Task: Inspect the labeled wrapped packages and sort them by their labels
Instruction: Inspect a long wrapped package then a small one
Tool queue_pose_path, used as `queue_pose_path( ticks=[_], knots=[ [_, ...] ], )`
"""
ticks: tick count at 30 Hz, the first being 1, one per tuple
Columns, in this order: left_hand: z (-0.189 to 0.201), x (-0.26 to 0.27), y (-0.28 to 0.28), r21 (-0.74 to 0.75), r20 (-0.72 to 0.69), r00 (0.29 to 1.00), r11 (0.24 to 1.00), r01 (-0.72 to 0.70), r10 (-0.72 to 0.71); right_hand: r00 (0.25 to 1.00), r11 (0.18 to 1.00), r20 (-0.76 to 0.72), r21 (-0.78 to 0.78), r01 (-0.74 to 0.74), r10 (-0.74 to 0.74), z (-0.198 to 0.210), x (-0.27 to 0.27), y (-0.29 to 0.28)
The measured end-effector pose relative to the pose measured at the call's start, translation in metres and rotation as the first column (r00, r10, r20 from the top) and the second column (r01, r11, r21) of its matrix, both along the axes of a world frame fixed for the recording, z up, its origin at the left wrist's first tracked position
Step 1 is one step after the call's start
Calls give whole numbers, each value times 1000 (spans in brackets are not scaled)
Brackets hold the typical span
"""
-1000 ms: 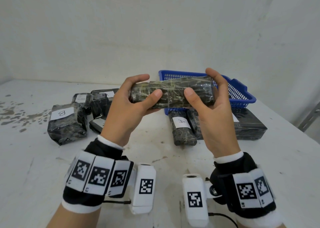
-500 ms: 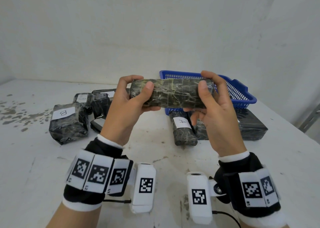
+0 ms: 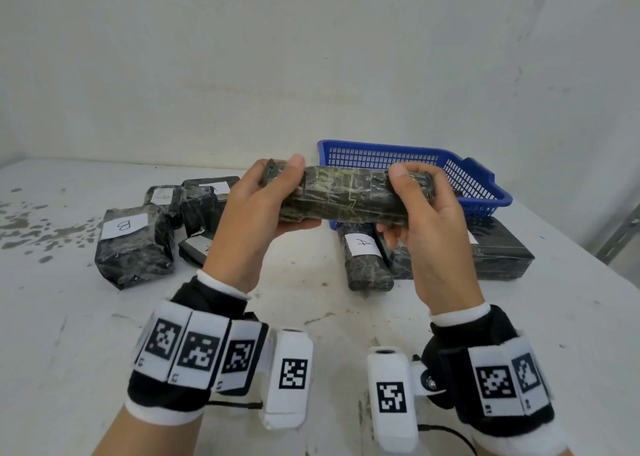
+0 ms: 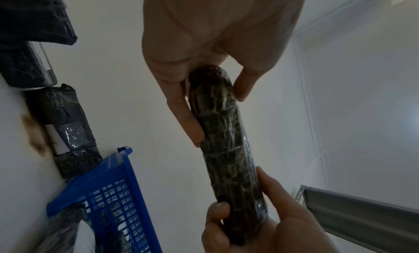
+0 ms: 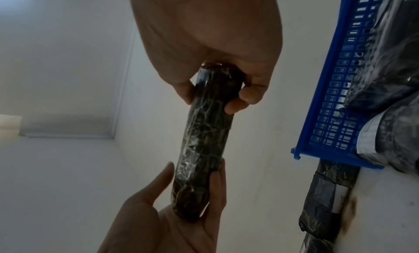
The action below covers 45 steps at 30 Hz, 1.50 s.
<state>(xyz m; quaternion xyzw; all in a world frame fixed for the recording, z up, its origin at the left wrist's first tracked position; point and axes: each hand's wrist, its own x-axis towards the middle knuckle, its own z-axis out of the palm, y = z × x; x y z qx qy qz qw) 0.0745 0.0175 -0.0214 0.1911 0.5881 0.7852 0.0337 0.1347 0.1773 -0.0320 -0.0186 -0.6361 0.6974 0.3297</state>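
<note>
I hold a long dark package wrapped in clear film level above the table, one hand at each end. My left hand grips its left end, thumb on top and fingers underneath. My right hand grips the right end the same way. No label shows on the side facing me. The left wrist view shows the package lengthwise with my left hand curled round its near end. The right wrist view shows the package with my right hand round its near end.
On the white table a package labelled B lies at the left with several more packages behind it. A package labelled A and a big dark package lie in front of the blue basket.
The package has been rolled in my hands. Both thumbs moved from its front face up onto its top, and it sits slightly higher.
</note>
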Motion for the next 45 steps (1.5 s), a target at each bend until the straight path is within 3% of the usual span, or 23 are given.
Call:
queue_pose_path(
  ticks=[7,15,21,32,40,45],
  knots=[
    [-4,-1,3,-49,-39,998,997,-59,57,1000,998,-31,70,-1,3,-1,1,-5],
    [-3,-2,2,-10,-12,998,998,-64,64,995,975,-76,219,-43,61,-4,2,-6],
    [-1,-3,0,11,-59,995,996,-85,86,995,990,-54,115,-80,87,-3,0,-4],
    [2,1,1,122,3,1000,992,-11,10,989,989,-30,-25,-144,143,-2,-1,2],
    [1,-2,-2,141,44,998,989,33,-40,996,991,14,95,-91,90,-6,-4,4],
    [-3,0,0,10,-18,999,1000,-28,29,999,987,-6,155,-33,35,-10,-3,3]
  ],
)
